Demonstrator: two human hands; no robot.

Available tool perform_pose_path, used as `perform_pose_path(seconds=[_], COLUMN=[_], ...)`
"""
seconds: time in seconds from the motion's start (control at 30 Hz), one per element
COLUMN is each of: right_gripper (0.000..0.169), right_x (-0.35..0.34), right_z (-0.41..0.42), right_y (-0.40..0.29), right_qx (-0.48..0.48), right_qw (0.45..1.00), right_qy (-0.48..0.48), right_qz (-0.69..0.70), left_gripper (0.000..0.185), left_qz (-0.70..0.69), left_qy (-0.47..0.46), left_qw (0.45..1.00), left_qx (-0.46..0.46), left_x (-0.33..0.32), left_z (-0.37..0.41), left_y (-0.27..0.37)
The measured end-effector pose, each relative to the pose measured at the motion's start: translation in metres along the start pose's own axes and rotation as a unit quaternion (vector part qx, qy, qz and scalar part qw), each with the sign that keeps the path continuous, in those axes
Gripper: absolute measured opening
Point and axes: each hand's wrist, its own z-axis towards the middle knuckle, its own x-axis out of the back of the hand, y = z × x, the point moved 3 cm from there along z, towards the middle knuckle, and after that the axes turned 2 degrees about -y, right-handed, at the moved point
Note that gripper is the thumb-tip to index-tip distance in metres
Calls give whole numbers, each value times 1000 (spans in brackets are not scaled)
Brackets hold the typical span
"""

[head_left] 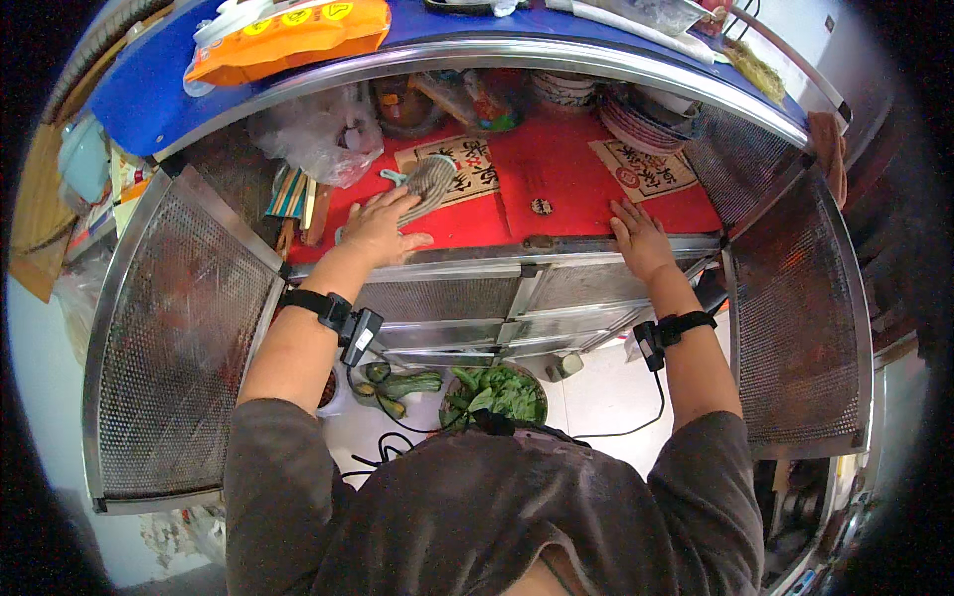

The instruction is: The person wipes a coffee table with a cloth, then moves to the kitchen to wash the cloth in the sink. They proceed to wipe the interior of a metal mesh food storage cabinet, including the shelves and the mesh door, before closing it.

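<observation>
My left hand (378, 227) lies with spread fingers at the front of a red shelf lining (544, 160) inside a metal cabinet, its fingertips at a striped cloth item (431, 185) with light blue trim, perhaps an oven mitt. Whether the fingers press on it I cannot tell. My right hand (641, 237) rests, fingers apart, on the shelf's front edge at the right, holding nothing. Between the hands a small round dark mark shows on the lining. Stacked plates (645, 123) and bowls (563, 89) stand at the back right; a clear plastic bag (320, 138) is at the back left.
Perforated metal doors stand open at left (186, 335) and right (797, 313). An orange packet (291, 41) lies on the blue cabinet top (462, 26). On the floor are green squashes (406, 384) and a basket of leafy greens (503, 395). Cables hang from both wrist devices.
</observation>
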Motion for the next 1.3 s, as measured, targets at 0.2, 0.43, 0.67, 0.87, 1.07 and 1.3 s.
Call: perform_pose_path(seconds=[0.2,0.43,0.67,0.87,1.07,1.3], right_gripper=[50,48,47,47,45,44], right_x=[-2,-7,-12,-8,-5,-8], right_z=[0,-5,-1,-8,-8,-6], right_y=[5,3,1,7,-3,1], right_qx=[15,35,26,31,39,47], right_qw=[999,996,995,995,994,990], right_qy=[29,77,99,99,102,131], right_qz=[11,23,-3,-7,-8,-11], left_gripper=[62,36,37,39,38,45], left_qz=[-9,-113,16,119,118,125], left_qy=[20,77,145,175,182,196], left_qw=[1000,988,963,951,964,972], left_qx=[-2,-66,-226,-225,-154,-48], left_x=[-1,-14,-47,-49,-34,-23], left_z=[5,-13,-30,-43,-72,-106], left_y=[-26,-18,93,59,-1,-52])
